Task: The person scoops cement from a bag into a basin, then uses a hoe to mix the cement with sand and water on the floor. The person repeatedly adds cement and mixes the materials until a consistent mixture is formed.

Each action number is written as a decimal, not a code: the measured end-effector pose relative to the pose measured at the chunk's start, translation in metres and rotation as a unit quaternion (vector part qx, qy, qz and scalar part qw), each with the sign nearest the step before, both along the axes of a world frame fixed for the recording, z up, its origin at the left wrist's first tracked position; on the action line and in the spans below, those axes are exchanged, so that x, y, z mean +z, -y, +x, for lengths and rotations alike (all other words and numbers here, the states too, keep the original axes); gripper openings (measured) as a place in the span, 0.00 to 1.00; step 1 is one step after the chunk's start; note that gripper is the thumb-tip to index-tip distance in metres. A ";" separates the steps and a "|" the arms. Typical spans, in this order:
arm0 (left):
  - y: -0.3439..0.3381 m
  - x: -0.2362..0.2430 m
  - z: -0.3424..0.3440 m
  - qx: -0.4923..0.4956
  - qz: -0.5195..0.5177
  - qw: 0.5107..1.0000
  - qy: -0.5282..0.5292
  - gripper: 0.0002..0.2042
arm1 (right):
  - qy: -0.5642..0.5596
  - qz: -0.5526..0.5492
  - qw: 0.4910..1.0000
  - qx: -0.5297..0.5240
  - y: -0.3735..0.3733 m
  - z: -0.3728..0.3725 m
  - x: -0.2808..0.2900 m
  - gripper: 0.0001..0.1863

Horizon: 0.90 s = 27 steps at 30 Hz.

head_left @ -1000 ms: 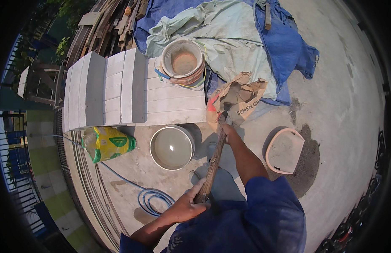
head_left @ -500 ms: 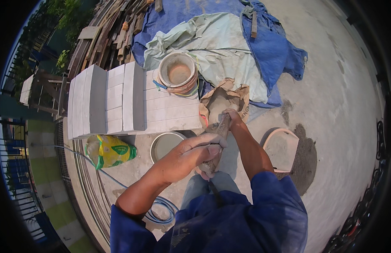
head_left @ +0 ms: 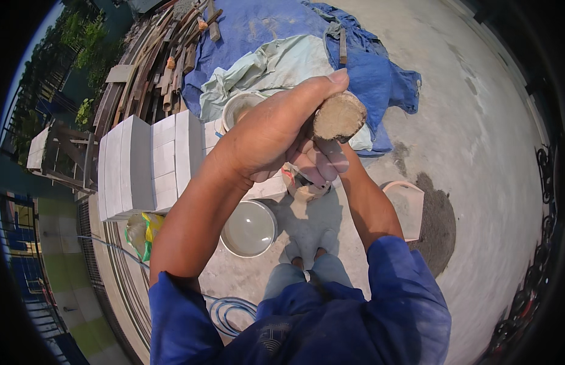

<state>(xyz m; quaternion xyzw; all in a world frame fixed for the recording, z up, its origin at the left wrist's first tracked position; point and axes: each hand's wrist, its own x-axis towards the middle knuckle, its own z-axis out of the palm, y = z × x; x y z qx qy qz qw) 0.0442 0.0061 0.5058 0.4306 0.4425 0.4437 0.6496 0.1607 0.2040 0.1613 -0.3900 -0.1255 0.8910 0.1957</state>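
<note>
We see a thick, rough brown wooden pole (head_left: pixel 340 117) raised in front of the chest, its round, pale cut end facing us. The person's left hand (head_left: pixel 288 131) wraps around it near that end, the thumb lying over the top and the fingers curled beneath. The right forearm (head_left: pixel 366 198) reaches up behind the pole, but its hand is hidden, so we cannot tell how it grips.

Just below the left fingers we find a brown paper sack (head_left: pixel 307 191), partly covered by them. Nearer the person's feet, to the left, we see a round white basin (head_left: pixel 248 254) of cloudy water. Left of the sack stand stacked whitish rectangular blocks (head_left: pixel 136 164); well to its right, a pale pink plastic tub (head_left: pixel 405 207) rests against dark grey sand (head_left: pixel 439 231). Beyond, we see a crumpled blue tarpaulin (head_left: pixel 380 79).
</note>
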 end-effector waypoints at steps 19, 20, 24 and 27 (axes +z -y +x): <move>-0.071 0.067 0.249 -0.166 0.110 0.980 0.028 0.32 | -0.183 0.180 0.953 -0.161 0.015 0.245 0.155 0.11; -0.075 0.053 0.272 -0.137 0.084 0.987 0.029 0.31 | -0.163 0.135 0.962 -0.170 0.010 0.263 0.127 0.10; -0.086 -0.006 0.337 -0.132 -0.031 0.990 0.031 0.29 | -0.031 -0.066 0.960 -0.270 -0.017 0.356 0.012 0.10; -0.077 -0.077 0.359 -0.152 -0.141 0.975 0.080 0.22 | 0.038 -0.068 0.939 -0.336 -0.020 0.448 -0.090 0.09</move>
